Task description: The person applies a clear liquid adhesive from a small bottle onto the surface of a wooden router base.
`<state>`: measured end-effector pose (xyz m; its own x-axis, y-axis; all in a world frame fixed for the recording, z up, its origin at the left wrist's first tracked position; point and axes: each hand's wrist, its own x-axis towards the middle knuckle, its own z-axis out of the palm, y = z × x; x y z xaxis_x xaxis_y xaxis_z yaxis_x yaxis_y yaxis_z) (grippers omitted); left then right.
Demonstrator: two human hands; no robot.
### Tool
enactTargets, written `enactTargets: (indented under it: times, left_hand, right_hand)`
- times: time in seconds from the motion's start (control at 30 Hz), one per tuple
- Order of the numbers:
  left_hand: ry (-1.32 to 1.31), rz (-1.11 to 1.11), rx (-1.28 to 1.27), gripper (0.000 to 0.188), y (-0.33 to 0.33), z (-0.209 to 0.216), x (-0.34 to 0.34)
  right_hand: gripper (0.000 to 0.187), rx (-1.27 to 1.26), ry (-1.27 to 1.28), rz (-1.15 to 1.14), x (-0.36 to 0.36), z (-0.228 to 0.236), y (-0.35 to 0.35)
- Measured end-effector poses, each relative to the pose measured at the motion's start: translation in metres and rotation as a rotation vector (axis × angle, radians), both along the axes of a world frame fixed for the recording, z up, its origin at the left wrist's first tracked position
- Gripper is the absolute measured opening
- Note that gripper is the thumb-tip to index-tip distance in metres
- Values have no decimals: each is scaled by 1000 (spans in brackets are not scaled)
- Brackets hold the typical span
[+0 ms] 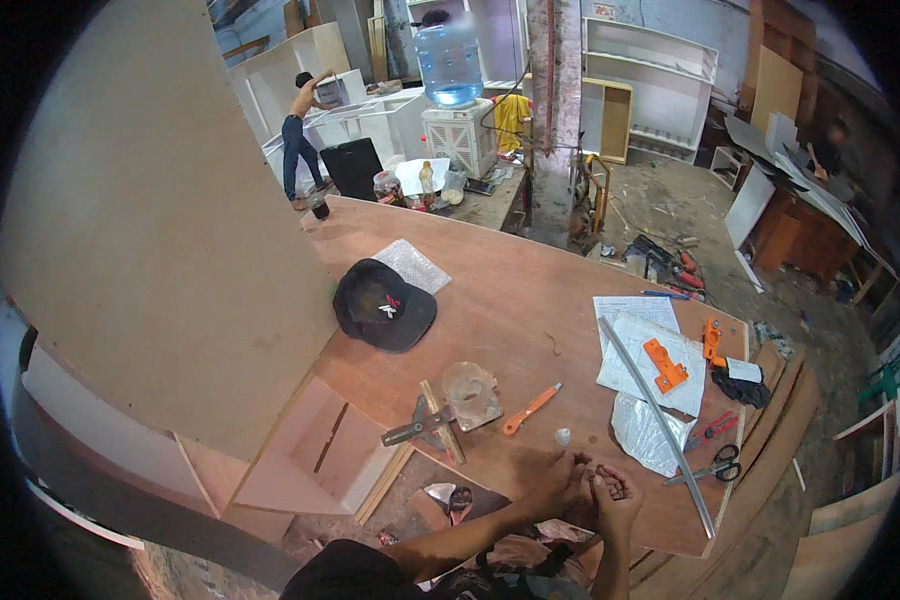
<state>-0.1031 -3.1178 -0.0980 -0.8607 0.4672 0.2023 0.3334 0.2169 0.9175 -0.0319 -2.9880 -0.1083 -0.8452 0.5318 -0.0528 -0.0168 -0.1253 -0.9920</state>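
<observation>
My left hand point(570, 482) and my right hand point(616, 492) meet over the near edge of the wooden work table point(510, 290). Their fingers are curled in against each other; whatever lies between them is too small or hidden to make out. Just beyond them rests a small whitish piece point(563, 437). An orange utility knife point(532, 409) lies farther off, beside a cloudy plastic container point(470, 393). To the right of my hands are a crumpled silvery plastic bag point(650, 432), a long metal strip point(655, 420) and black-handled scissors point(722, 467).
A black cap point(382, 305) sits on bubble wrap point(412, 265). Left of the container lies a clamp-like tool point(418, 428). Orange jigs point(664, 366) rest on papers at the right. A tall board point(160, 220) stands at the left. One person point(302, 135) works at the back, another point(826, 155) at far right.
</observation>
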Motion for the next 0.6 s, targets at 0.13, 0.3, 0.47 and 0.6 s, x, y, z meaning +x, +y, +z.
enactTargets:
  times: [0.13,0.3,0.47,0.6]
  left_hand:
    - [72,34,-19,19,0,2,1]
    - [39,-11,17,20,2,-5,1]
    - [6,-108,115,26,5,-25,-3]
    - [37,-101,93,28,6,-6,-2]
  right_hand:
    - [24,23,30,13,0,-5,1]
    - [22,-14,36,-9,-1,-15,4]
    - [17,-17,45,-37,-3,3,-5]
    - [13,167,32,-37,1,-3,9]
